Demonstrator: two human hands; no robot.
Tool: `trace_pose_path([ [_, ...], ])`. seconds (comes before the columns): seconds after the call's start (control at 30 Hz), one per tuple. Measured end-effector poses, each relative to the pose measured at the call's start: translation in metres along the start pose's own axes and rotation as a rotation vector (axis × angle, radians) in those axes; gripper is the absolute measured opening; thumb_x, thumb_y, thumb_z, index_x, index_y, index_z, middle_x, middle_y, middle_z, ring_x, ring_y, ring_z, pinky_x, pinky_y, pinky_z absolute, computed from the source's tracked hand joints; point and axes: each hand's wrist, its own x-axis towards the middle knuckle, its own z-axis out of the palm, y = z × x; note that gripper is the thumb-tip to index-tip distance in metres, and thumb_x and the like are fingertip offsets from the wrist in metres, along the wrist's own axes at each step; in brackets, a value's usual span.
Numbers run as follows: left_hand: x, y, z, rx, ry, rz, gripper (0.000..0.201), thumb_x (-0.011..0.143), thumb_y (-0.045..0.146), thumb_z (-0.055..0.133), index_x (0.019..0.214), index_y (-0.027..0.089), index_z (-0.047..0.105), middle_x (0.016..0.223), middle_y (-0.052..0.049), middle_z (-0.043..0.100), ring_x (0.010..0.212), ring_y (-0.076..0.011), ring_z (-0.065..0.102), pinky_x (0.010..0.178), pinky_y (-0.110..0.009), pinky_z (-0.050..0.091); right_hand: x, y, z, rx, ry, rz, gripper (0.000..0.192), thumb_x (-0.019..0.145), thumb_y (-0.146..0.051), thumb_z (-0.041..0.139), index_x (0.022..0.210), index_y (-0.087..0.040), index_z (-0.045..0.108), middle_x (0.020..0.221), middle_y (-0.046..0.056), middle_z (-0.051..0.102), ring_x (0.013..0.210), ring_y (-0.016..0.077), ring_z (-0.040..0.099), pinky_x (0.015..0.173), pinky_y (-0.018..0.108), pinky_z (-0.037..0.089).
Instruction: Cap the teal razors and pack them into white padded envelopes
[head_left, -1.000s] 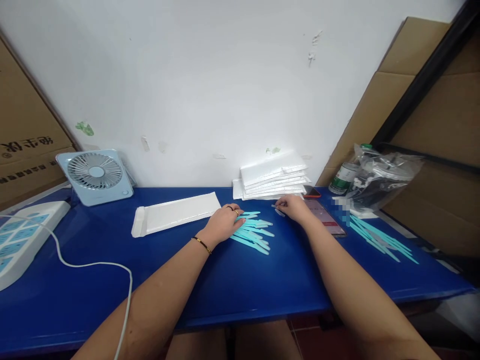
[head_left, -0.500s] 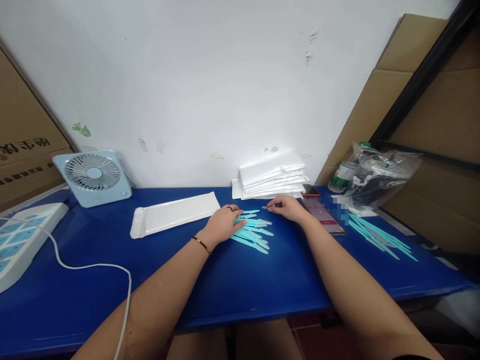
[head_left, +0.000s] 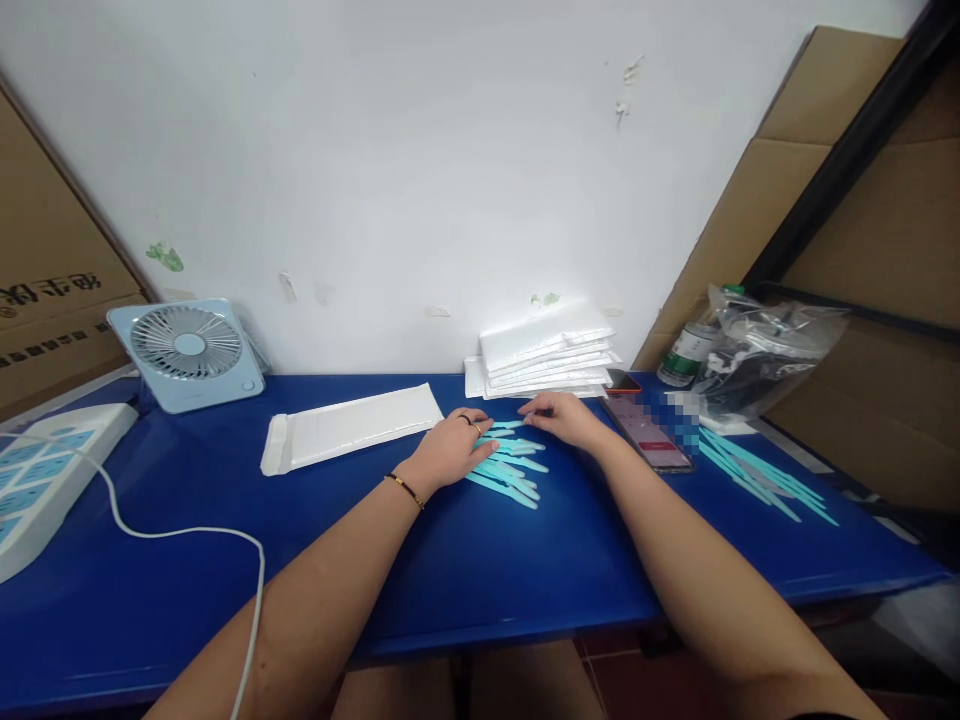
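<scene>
Several teal eyebrow razors point(head_left: 511, 470) with pale tips lie fanned out on the blue table. My left hand point(head_left: 454, 447) is over their handle ends, closed loosely on the bunch with thumb and fingers partly apart; those ends are hidden beneath it. My right hand point(head_left: 561, 418) pinches a small clear cap point(head_left: 527, 420) at the tip of the uppermost razor. Whether the cap is around that tip or only touching it, I cannot tell. A white padded mailer point(head_left: 360, 428) lies flat beside my left hand.
Stacked white mailers point(head_left: 547, 350) stand against the wall. A phone point(head_left: 651, 435) lies right of my right hand, with more teal razors point(head_left: 765, 475) beyond. A bottle point(head_left: 684, 355), clear plastic bag point(head_left: 772, 345), blue fan point(head_left: 187, 352) and white cable point(head_left: 187, 530) are around.
My right hand has shifted a little left, bringing the small clear cap to the uppermost razor's tip. My left hand stays over the bunch, nearly still.
</scene>
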Motion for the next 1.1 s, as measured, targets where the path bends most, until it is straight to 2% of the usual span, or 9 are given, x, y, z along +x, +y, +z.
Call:
trace_pose_path([
  [0.1,-0.002,0.002,-0.008,-0.001,0.093,-0.043,0.045,0.092,0.043,0.035,0.123,0.019,0.057,0.124,-0.009,0.055,0.117,-0.0245,0.045,0.096,-0.037,0.041,-0.011,0.007,-0.027,-0.064,0.067,0.12,0.02,0.076,-0.027,0.06,0.091,-0.02,0.073,0.087,0.004,0.07,0.077,0.018,0.061,0.07,0.028,0.046],
  [0.23,-0.006,0.0,-0.018,-0.047,0.023,-0.059,0.038,0.089,0.039,0.043,0.116,0.019,0.061,0.119,-0.008,0.057,0.109,-0.024,0.051,0.092,-0.036,0.044,-0.022,0.009,-0.044,-0.123,-0.117,0.252,0.024,0.066,-0.028,0.07,0.088,-0.018,0.072,0.073,0.003,0.068,0.063,0.0159,0.059,0.058,0.025,0.044],
  [0.4,-0.009,0.0,-0.02,-0.144,-0.021,0.024,0.039,0.086,0.041,0.05,0.119,0.023,0.058,0.127,-0.007,0.051,0.112,-0.0234,0.05,0.092,-0.034,0.044,-0.019,0.007,-0.033,-0.15,-0.176,0.259,0.011,0.066,-0.02,0.063,0.076,-0.017,0.068,0.07,0.002,0.066,0.063,0.0145,0.058,0.057,0.023,0.042],
  [0.57,-0.007,0.009,-0.021,-0.113,-0.102,0.092,0.027,0.086,0.038,0.051,0.102,0.024,0.066,0.105,-0.005,0.061,0.099,-0.0208,0.055,0.083,-0.031,0.045,-0.018,0.01,-0.028,-0.152,-0.179,0.303,0.018,0.062,-0.016,0.06,0.08,-0.017,0.064,0.07,0.001,0.063,0.061,0.0126,0.055,0.054,0.021,0.041],
  [0.63,-0.007,0.01,-0.02,-0.047,-0.13,0.078,0.028,0.086,0.039,0.051,0.104,0.025,0.066,0.104,-0.005,0.063,0.1,-0.0214,0.055,0.083,-0.031,0.044,-0.018,0.011,-0.028,-0.187,-0.156,0.304,0.023,0.06,-0.014,0.059,0.082,-0.018,0.064,0.071,0.0,0.062,0.06,0.0122,0.055,0.054,0.021,0.04],
  [0.73,-0.007,0.006,-0.02,0.038,-0.073,0.021,0.034,0.087,0.04,0.049,0.113,0.024,0.063,0.111,-0.006,0.061,0.102,-0.0231,0.054,0.086,-0.033,0.043,-0.017,0.009,-0.027,-0.202,-0.085,0.252,0.021,0.058,-0.012,0.056,0.078,-0.019,0.063,0.067,-0.001,0.059,0.058,0.0118,0.053,0.052,0.021,0.038],
  [0.93,-0.006,-0.002,-0.022,-0.098,-0.109,-0.004,0.027,0.084,0.042,0.05,0.096,0.024,0.067,0.095,-0.002,0.066,0.09,-0.0186,0.059,0.073,-0.026,0.046,-0.018,-0.001,-0.026,0.17,0.066,0.247,0.02,0.063,-0.014,0.052,0.081,-0.021,0.049,0.061,-0.005,0.054,0.05,0.0121,0.059,0.045,0.019,0.04],
  [1.03,-0.005,-0.002,-0.02,-0.056,-0.12,-0.033,0.024,0.085,0.037,0.048,0.082,0.022,0.066,0.081,-0.002,0.066,0.079,-0.0174,0.06,0.067,-0.026,0.044,-0.018,-0.005,-0.026,0.223,0.077,0.259,0.016,0.064,-0.016,0.054,0.077,-0.02,0.046,0.061,-0.004,0.055,0.05,0.0137,0.062,0.042,0.018,0.04],
  [1.1,-0.005,-0.002,-0.018,-0.002,-0.07,-0.064,0.027,0.088,0.032,0.043,0.08,0.021,0.065,0.082,-0.003,0.065,0.076,-0.0174,0.06,0.068,-0.028,0.044,-0.017,-0.005,-0.025,0.212,0.085,0.258,0.014,0.065,-0.016,0.054,0.075,-0.02,0.046,0.058,-0.004,0.054,0.05,0.0143,0.062,0.042,0.018,0.041],
])
